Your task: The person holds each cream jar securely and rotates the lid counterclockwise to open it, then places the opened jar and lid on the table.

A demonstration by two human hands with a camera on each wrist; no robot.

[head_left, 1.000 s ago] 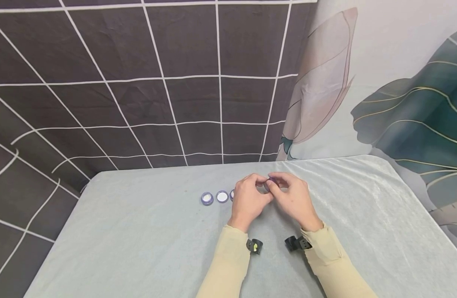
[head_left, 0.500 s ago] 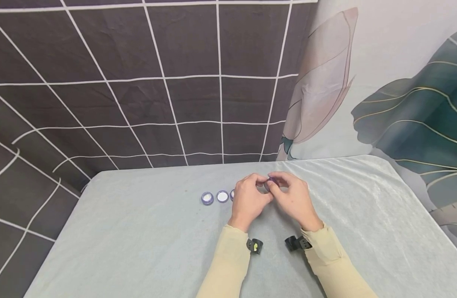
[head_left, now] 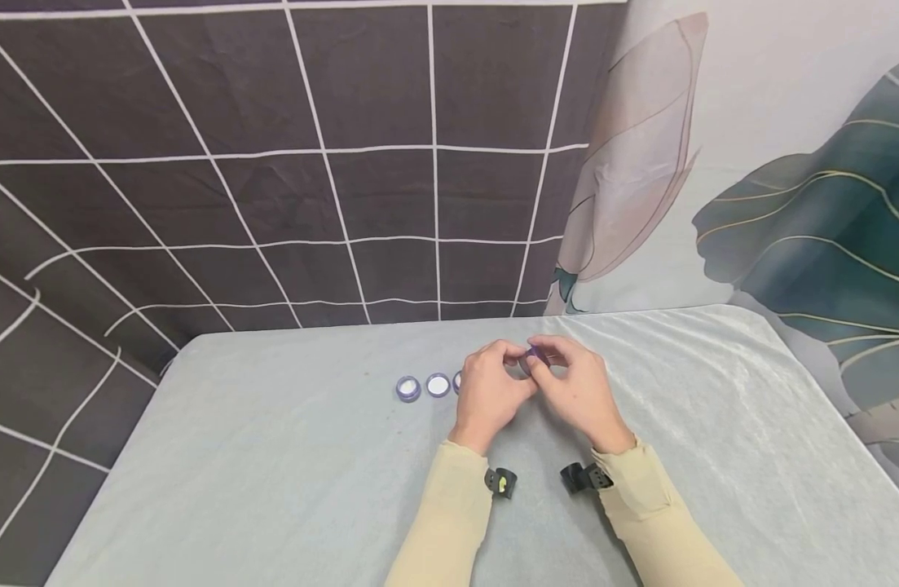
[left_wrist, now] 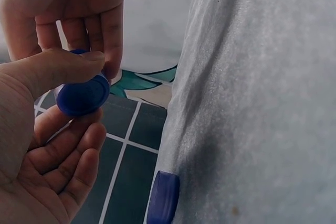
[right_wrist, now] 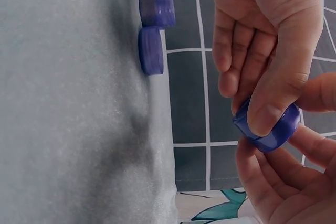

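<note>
From the head view the small purple jar (head_left: pixel 535 356) is almost wholly buried between the fingertips of the left hand (head_left: pixel 490 395) and the right hand (head_left: pixel 577 393); only a sliver of purple shows, held above the grey table cloth (head_left: pixel 273 473) just right of the row of jars (head_left: pixel 429 386). The third jar (head_left: pixel 457 382) of that row is half hidden behind the left hand. The wrist views reveal the grip: in the left wrist view the left thumb presses on top of the round jar (left_wrist: pixel 83 97) with fingers curled beneath, and in the right wrist view fingers of both hands pinch it (right_wrist: pixel 268 128) from opposite sides. Whether anything lies inside it cannot be told. Two jars in the row show pale tops from above; from the side they read only as purple discs (right_wrist: pixel 151 50).
</note>
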